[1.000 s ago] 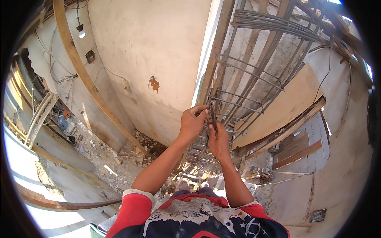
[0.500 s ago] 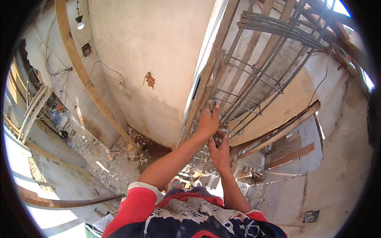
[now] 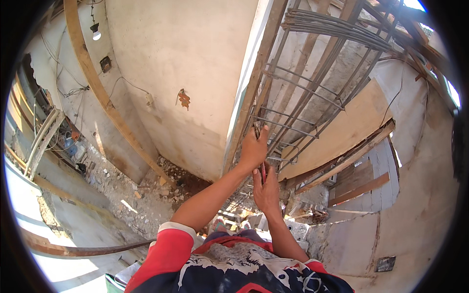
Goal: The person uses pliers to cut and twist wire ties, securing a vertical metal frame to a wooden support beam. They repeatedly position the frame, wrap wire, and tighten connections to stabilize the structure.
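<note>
A tall cage of steel rebar (image 3: 312, 88) rises ahead of me, its thin cross stirrups (image 3: 286, 119) tied along long bars. My left hand (image 3: 253, 149) is closed beside the cage's lower left bars, and a small greyish metal piece shows above its fingers. What its fingers wrap round is mostly hidden. Just below, my right hand (image 3: 266, 191) is closed round a tool with a red handle (image 3: 264, 172). The tool's working end cannot be seen.
A wooden post (image 3: 256, 73) stands against the wall edge left of the cage. Several loose stirrups (image 3: 337, 28) hang bunched higher up. A curved timber (image 3: 95, 80) leans at left above rubble (image 3: 127, 195). A framed wood panel (image 3: 342, 132) lies to the right.
My left hand has moved slightly left and down. The right hand has shifted a little left and down, and the red handle now shows in it.
</note>
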Demonstrator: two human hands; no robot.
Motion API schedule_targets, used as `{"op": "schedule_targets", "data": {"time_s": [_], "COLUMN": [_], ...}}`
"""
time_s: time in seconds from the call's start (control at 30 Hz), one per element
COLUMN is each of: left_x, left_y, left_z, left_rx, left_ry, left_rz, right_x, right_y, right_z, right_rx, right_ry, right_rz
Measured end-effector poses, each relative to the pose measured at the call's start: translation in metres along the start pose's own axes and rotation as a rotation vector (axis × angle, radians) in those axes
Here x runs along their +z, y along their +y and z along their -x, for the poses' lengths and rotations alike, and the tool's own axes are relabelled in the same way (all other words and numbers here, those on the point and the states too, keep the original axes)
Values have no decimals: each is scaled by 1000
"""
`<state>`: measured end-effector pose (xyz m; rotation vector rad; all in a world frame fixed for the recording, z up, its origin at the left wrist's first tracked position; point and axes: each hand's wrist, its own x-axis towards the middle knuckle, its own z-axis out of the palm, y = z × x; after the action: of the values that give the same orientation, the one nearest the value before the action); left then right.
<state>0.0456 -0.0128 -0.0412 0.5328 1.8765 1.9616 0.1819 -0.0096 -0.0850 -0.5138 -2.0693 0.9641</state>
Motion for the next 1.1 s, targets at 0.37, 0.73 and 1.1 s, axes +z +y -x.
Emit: {"op": "schedule_targets", "data": {"time_s": [0.37,0.73,1.1], "left_x": [-45,-49,24], "left_y": [33,27,10], "left_z": [-1,-16,12], "left_rx": [-57,-277,-127], "left_ry": [-383,-525,-69], "left_rz": [182,620,536], "right_x": [-17,-16,-18], "right_y": [-27,-31,-1], "right_z": [-18,-24,-15], "right_rx": [479,569,-232], "right_ry": [-312,-352,65], "right_rz": [-690,-761,388]}}
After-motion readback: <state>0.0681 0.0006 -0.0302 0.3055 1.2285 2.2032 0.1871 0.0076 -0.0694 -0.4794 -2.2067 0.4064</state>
